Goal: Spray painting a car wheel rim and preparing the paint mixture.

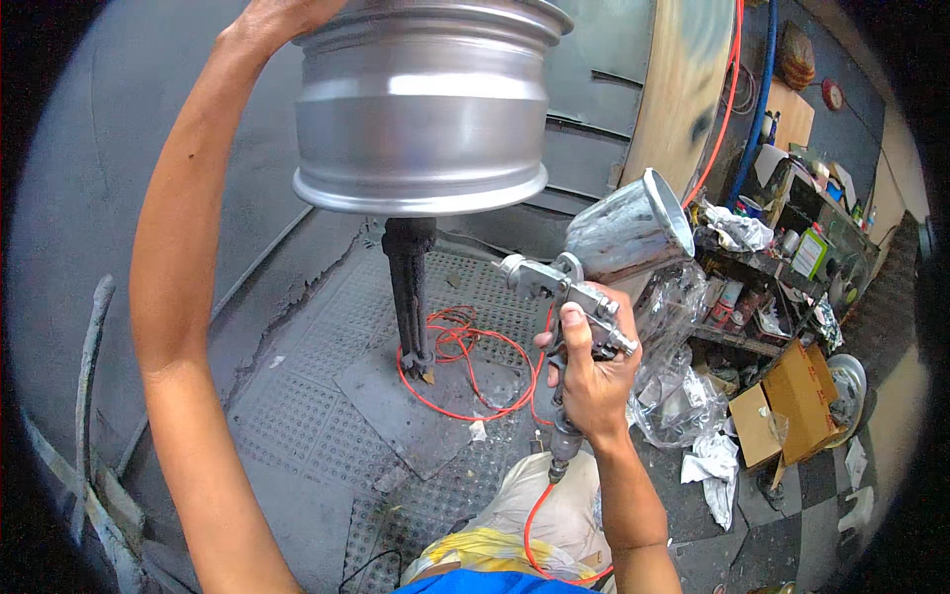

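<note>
A silver wheel rim (421,124) sits at the top of a dark post (408,287), its barrel facing me. My left arm reaches up along the left side, and my left hand (289,14) is at the rim's upper left edge. Its fingers run out of the picture, so their grip is hidden. My right hand (592,371) is wrapped round the handle of a spray gun (564,292), thumb at the back. The gun's paint-streaked metal cup (628,230) tilts to the right, and its nozzle points left, below and right of the rim. An orange air hose (534,520) joins the handle's bottom.
More orange hose (465,371) lies coiled on the perforated floor mat (297,416) round the post's foot. To the right are a cluttered shelf (737,339), clear plastic sheeting (673,381) and an open cardboard box (792,406). Grey bent bars (87,406) stand at the left.
</note>
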